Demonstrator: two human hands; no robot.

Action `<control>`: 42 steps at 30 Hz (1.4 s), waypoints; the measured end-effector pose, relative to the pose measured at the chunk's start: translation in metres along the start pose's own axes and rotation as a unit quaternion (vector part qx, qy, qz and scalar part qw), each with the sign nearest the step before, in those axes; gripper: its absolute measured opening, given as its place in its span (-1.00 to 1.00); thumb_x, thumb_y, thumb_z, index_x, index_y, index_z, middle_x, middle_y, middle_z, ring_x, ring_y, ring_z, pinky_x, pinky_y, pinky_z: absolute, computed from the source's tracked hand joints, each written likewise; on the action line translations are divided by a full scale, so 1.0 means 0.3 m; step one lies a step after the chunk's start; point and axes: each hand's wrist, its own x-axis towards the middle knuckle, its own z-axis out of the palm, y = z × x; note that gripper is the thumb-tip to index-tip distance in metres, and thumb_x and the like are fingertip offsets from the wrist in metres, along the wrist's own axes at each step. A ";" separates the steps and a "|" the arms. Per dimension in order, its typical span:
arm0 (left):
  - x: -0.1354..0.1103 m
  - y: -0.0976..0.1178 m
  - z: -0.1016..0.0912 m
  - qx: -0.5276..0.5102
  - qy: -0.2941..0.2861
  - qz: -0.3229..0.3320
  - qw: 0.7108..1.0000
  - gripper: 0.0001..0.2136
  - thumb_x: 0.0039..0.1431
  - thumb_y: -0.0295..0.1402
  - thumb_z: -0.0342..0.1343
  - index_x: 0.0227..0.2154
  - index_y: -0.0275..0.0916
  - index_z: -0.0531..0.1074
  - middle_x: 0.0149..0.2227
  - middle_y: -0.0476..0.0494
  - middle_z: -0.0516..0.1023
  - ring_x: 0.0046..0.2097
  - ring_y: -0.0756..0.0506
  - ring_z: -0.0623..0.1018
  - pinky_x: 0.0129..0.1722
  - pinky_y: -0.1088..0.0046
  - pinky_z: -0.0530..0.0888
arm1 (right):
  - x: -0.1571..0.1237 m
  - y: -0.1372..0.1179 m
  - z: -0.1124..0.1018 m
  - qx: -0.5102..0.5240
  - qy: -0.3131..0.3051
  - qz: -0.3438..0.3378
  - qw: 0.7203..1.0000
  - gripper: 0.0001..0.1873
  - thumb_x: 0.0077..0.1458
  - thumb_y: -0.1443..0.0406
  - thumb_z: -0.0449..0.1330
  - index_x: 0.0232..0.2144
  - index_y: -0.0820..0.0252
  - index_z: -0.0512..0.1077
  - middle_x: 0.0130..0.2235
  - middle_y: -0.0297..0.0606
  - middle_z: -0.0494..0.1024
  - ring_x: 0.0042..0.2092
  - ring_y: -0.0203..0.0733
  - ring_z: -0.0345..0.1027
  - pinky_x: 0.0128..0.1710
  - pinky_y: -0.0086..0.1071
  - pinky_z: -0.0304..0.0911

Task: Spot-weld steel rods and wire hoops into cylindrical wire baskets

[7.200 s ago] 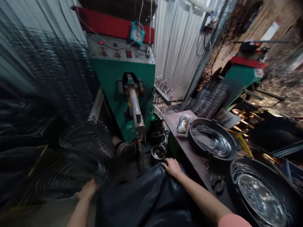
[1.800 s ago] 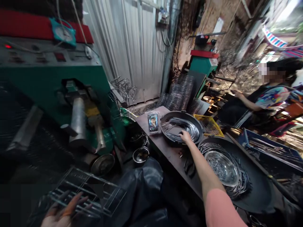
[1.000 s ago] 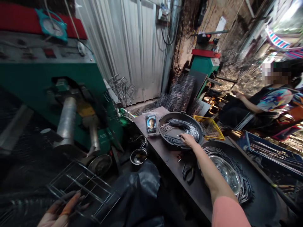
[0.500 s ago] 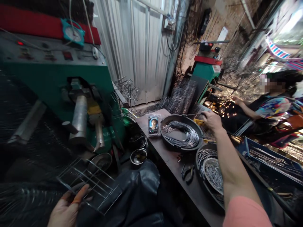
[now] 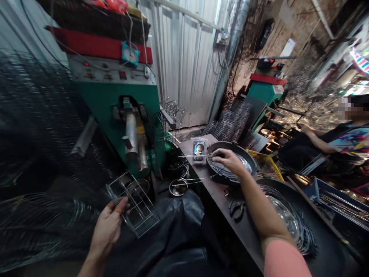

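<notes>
My left hand (image 5: 107, 225) is closed on the corner of a small wire rack (image 5: 141, 220), held tilted above my dark apron (image 5: 175, 227). My right hand (image 5: 229, 161) pinches a thin metal wire (image 5: 191, 156) over the near bench; its ends point left towards the machine. Beneath that hand lies a round black tray (image 5: 215, 174) with ring-shaped wires (image 5: 244, 162) in it. To the tray's left a phone (image 5: 198, 149) rests on the bench. Pliers (image 5: 236, 211) lie nearer to me.
A green spot-welding machine (image 5: 100, 90) stands ahead on the left, with metal bowls (image 5: 178, 187) below it. A second black tray (image 5: 325, 231) holds wires and a shiny bowl. Farther right, a co-worker (image 5: 343, 138) sits near another green machine (image 5: 261, 92).
My right hand has come back left from beyond the round tray, bringing wire with it. My view has turned left. The rack stays in my left hand. Sparks by the co-worker are gone.
</notes>
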 end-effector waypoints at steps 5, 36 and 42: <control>0.092 0.036 -0.026 -0.028 -0.045 0.002 0.999 -0.64 -0.45 -0.20 0.32 -0.49 -0.23 0.43 -0.47 0.01 0.42 -0.42 0.02 0.39 -0.50 0.55 0.33 | 0.075 0.085 0.308 0.047 -0.033 -0.020 0.998 -0.80 -0.04 0.18 0.19 -0.47 0.22 0.45 -0.42 -0.34 0.46 -0.31 -0.27 0.31 -0.23 -0.39 0.19; 0.231 0.013 0.015 0.016 -0.046 -0.057 0.997 -0.58 -0.43 -0.15 0.29 -0.43 -0.28 0.46 -0.55 0.02 0.34 -0.51 0.06 0.29 -0.61 0.59 0.16 | 0.117 0.254 0.677 -0.080 -0.004 -0.104 0.991 -0.80 0.09 0.15 0.07 -0.29 0.11 0.39 -0.34 -0.27 0.46 -0.32 -0.24 0.32 -0.30 -0.40 0.20; 0.219 0.010 0.020 -0.002 -0.042 -0.061 0.997 -0.58 -0.51 -0.19 0.30 -0.46 -0.27 0.46 -0.49 -0.01 0.39 -0.49 0.06 0.30 -0.61 0.60 0.17 | 0.119 0.244 0.681 -0.085 0.008 -0.104 0.991 -0.77 0.15 0.19 0.01 -0.29 0.07 0.45 -0.33 -0.25 0.46 -0.28 -0.23 0.33 -0.25 -0.39 0.19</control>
